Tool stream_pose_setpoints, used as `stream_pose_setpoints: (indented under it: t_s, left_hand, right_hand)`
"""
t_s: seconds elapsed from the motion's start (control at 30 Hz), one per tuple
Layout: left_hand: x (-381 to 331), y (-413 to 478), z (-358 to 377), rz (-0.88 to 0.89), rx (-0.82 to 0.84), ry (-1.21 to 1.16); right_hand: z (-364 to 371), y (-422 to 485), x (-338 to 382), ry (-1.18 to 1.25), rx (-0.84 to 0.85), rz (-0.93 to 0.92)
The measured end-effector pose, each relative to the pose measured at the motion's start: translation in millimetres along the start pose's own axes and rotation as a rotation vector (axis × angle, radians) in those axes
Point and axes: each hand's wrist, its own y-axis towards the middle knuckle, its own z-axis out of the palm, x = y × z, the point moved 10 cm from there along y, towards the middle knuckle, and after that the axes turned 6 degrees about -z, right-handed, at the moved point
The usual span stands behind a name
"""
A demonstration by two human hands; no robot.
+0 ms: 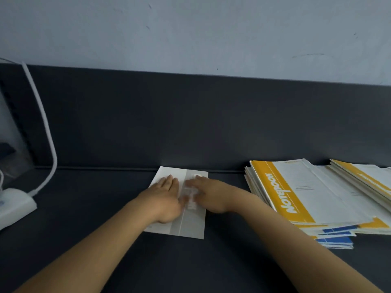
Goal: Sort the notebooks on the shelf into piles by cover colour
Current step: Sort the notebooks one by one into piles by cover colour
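A grey-and-white notebook (pixel 191 226) lies flat on the dark shelf (pixel 118 208) in the middle. My left hand (pixel 163 197) rests flat on its left half with fingers straight. My right hand (pixel 208 192) lies flat on its grey band, fingers stretched toward the far edge. To the right sits a mixed pile (pixel 317 199) topped by a yellow-and-white notebook (pixel 281 191); blue-covered notebooks (pixel 336 237) stick out at its near bottom. A second yellow-striped stack (pixel 366 178) overlaps it at the far right.
A white cable (pixel 45 127) curves down to a white device (pixel 14 205) at the left edge. A clear plastic stand (pixel 10 132) is behind it. A dark back panel (pixel 190 119) rises behind the shelf.
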Motion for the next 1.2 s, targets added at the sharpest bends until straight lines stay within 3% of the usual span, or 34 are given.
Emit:
stream_pose_setpoints:
  t_s: [0.17,0.37,0.5,0.57,0.63,0.7,0.77,0.83,1.2]
  left_hand:
    - [19.0,-1.9,7.7,-0.193,0.106,0.02]
    - [35.8,-9.9,3.9,-0.341,0.112,0.106]
    - [47.4,-19.3,-6.8,-0.43,0.174,0.195]
    - [18.2,-23.7,-30.3,-0.358,0.066,0.26]
    - [-38.9,-24.4,-61.9,-0.189,-0.176,0.117]
    - [-96.1,-25.6,-79.1,-0.007,-0.306,-0.217]
    - [-141.3,-17.9,-70.8,0.123,-0.206,-0.523]
    - [-168.8,-10.1,-55.4,0.182,-0.094,-0.683]
    - [-168.4,2.3,-18.4,0.152,0.005,-1.072]
  right_hand:
    - [-48.9,-29.0,-47.6,-0.128,-0.142,0.159]
    - [-72.4,-73.3,-129.6,-0.17,-0.097,0.447]
    - [-70.2,-88.5,-156.9,-0.1,-0.104,0.464]
    - [-68.4,-83.4,-158.1,-0.11,-0.091,0.41]
    - [-72.0,-78.7,-159.2,-0.102,-0.095,0.384]
    - [-80.0,-80.1,-173.7,-0.088,-0.16,0.425]
    - [-85.8,-92.3,-198.2,-0.104,-0.231,0.558]
    - [-80.7,-103.2,-215.3,-0.101,-0.222,0.672]
    - [-87.7,-103.3,-197.7,0.048,-0.312,0.564]
